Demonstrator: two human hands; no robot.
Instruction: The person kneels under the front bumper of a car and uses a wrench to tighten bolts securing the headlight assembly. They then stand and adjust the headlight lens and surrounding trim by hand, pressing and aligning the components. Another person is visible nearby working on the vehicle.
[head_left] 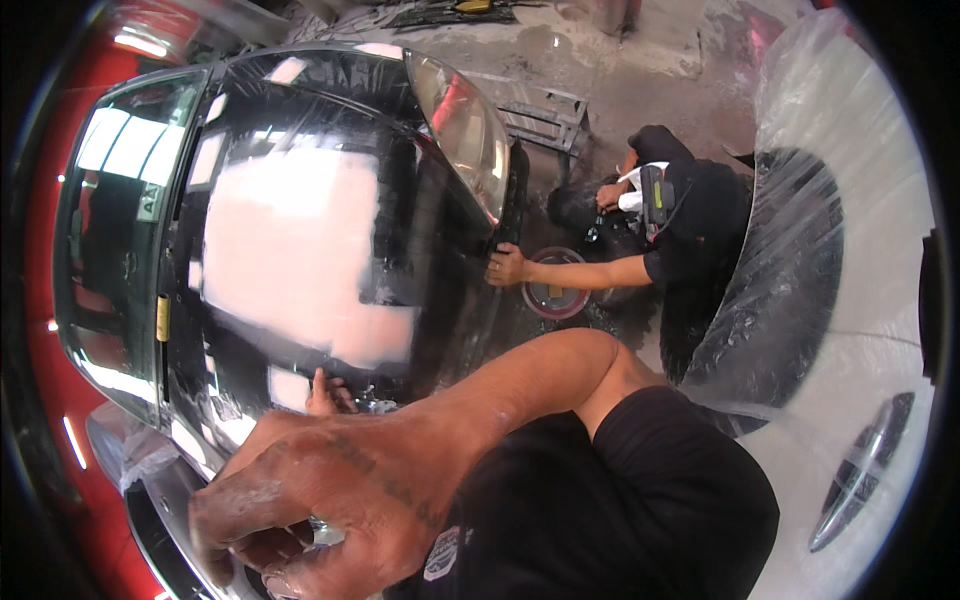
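Observation:
Close to the camera, my right hand [320, 495] is raised with its fingers curled toward the thumb. Its fingertips are partly hidden, and I cannot make out whether anything is in them. Beyond it, my left hand [325, 392] shows only a few stretched fingers at the near edge of a black car hood [430, 280]; the rest is covered by my right hand. A large pale pinkish patch [290, 240] with a smooth, dull look covers the middle of the hood. Smaller pale patches [290, 387] lie around it, one right beside my left fingers.
A person in black [710, 210] crouches by the front bumper, one hand [507, 265] on its edge. Beneath that arm stands a round bucket [555, 290]. The headlight [470, 130] is at the far corner. A plastic-covered white vehicle [870, 300] stands right; a metal stand [545, 115] is behind.

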